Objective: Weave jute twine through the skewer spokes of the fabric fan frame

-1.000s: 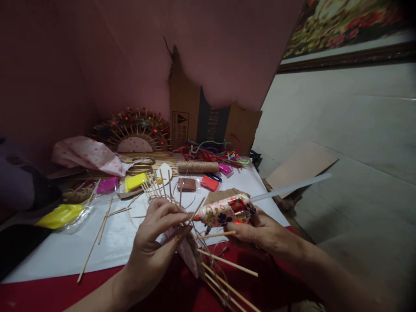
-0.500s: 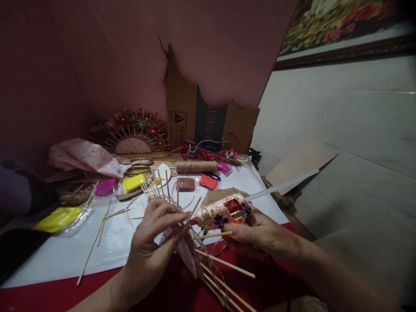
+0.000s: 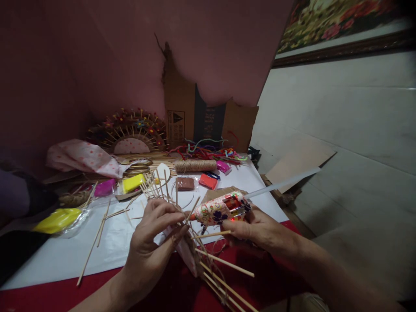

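Note:
My left hand (image 3: 152, 242) is closed around a fan-shaped piece of thin wooden sticks (image 3: 208, 260) bound with jute twine, holding it above the red cloth (image 3: 175, 290). My right hand (image 3: 256, 229) grips a glue gun (image 3: 221, 209) wrapped in floral tape. A white glue stick (image 3: 282, 182) juts from its back. The orange nozzle points left and sits close to the sticks beside my left fingers.
A white sheet (image 3: 113, 242) carries loose sticks, a jute twine spool (image 3: 195, 165), clay packets in yellow (image 3: 56, 219), pink, brown and red, coloured pipe cleaners (image 3: 211, 152) and a finished stick fan (image 3: 130, 132). Torn cardboard (image 3: 198, 112) leans on the pink wall.
Both hands and the glue gun have shifted slightly left and up in the picture. The grips are unchanged.

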A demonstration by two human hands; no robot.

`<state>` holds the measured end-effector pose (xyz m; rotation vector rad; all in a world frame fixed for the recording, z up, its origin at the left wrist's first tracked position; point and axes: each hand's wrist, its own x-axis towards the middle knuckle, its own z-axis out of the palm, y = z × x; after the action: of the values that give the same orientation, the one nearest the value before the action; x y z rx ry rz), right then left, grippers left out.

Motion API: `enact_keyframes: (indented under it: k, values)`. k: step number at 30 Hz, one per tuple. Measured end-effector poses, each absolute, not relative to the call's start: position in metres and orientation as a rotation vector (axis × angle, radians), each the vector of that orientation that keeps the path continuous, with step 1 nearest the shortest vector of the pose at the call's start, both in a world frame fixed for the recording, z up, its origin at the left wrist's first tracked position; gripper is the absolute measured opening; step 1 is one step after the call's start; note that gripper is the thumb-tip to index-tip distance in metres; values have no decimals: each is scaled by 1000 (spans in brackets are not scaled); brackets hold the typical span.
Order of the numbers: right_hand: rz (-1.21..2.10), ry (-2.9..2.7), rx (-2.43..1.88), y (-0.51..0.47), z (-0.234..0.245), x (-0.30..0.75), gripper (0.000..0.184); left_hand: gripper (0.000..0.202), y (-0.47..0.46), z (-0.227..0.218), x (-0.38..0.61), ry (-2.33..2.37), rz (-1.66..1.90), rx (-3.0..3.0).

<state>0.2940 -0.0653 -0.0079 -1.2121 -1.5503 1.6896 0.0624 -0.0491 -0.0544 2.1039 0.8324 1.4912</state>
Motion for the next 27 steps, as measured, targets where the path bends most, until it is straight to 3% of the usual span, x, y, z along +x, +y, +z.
enact_keyframes:
  k: [27]
  values:
    - [1898, -1420, -1054, -60, -15, 295, 37, 32, -50, -54, 62, 831, 1511, 2115]
